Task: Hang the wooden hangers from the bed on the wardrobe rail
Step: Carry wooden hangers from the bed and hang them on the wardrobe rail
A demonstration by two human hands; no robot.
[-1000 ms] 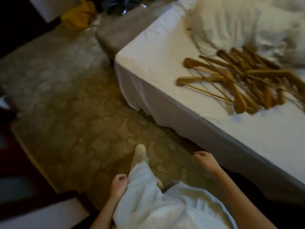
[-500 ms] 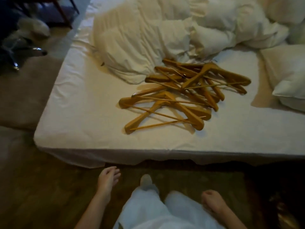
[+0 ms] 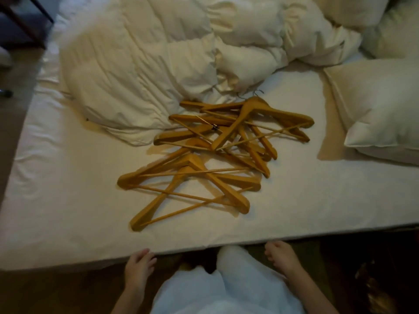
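Note:
Several wooden hangers (image 3: 210, 159) lie in a tangled heap on the white bed (image 3: 68, 211), right in front of me, some with their metal hooks showing at the far side. My left hand (image 3: 138, 266) hangs low at the bed's near edge, fingers loosely apart and holding nothing. My right hand (image 3: 281, 257) is also low beside my leg at the bed's edge, empty with relaxed fingers. Both hands are well short of the heap. The wardrobe rail is out of view.
A crumpled white duvet (image 3: 170, 57) lies behind the heap and touches the farthest hangers. Pillows (image 3: 381, 109) sit at the right. A dark piece of furniture (image 3: 20, 21) stands at the far left. Brown carpet (image 3: 45, 291) runs along the bed's near side.
I have turned toward the bed and stepped up to its edge; the heap of hangers now fills the middle of the view. Both hands stayed low and empty.

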